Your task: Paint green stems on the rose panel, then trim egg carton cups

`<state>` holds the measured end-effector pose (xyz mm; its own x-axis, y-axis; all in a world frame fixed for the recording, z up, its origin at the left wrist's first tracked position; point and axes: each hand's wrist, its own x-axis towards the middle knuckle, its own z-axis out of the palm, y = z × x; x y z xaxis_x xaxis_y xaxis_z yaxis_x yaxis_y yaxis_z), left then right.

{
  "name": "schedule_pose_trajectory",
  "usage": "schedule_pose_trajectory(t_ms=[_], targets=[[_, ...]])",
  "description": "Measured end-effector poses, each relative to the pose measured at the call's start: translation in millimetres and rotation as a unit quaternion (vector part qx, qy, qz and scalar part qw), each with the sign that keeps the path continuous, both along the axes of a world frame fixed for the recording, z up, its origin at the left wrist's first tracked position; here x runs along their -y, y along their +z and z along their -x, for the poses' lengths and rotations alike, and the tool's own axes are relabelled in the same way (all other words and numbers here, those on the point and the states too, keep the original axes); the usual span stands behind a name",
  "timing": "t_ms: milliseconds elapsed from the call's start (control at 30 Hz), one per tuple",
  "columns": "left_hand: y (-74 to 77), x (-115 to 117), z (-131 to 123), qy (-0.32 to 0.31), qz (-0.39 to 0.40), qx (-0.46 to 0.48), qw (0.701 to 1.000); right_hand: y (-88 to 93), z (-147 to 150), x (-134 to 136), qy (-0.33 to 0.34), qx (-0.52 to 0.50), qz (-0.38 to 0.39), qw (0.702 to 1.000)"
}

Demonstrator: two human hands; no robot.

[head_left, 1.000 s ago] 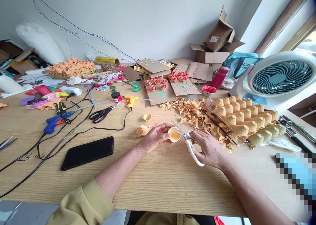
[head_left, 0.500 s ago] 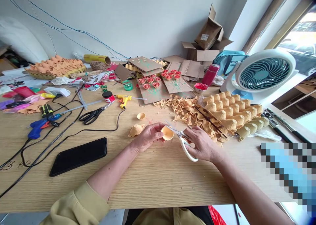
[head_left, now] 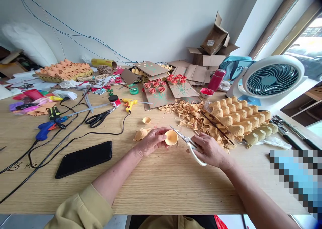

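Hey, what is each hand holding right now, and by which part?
The left hand holds a small, round, yellow-orange pulp cup by its left side; the right hand, white-handled metal scissors by the handles.

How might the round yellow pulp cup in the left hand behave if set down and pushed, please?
The round yellow pulp cup looks hollow, so probably light. Its curved wall suggests it could roll if tipped; its thin rim might bend.

One held cup, two glue guns
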<state>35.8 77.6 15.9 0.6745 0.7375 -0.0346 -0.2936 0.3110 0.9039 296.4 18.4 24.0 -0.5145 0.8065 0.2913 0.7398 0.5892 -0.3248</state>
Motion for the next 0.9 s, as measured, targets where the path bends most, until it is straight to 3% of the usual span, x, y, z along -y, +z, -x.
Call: schedule_pose_trajectory(t_ms=[167, 267, 467, 733, 900], targets=[[0.0, -1.1, 0.2, -0.011, 0.007, 0.015, 1.0, 1.4, 1.0, -2.5, -0.069, -0.02, 0.052, 0.996], [-2.4, -3.0, 1.1, -0.016, 0.012, 0.022, 1.0, 4.8, 1.8, -2.7, -0.089, -0.061, 0.125, 0.986], [-5.9, -4.7, 1.9, -0.018, 0.011, 0.024, 0.999, 4.9, 0.3, -2.2, -0.067, -0.179, 0.272, 0.943], [-2.5, -4.6, 1.1, -0.005, 0.003, 0.02, 1.0, 1.4, 0.6, -2.1, -0.047, -0.284, 0.342, 0.894], [0.4, -4.0, 0.2, 0.012, -0.014, -0.005, 1.0, -0.1, 0.0, -1.6, -0.036, -0.272, 0.354, 0.894]])
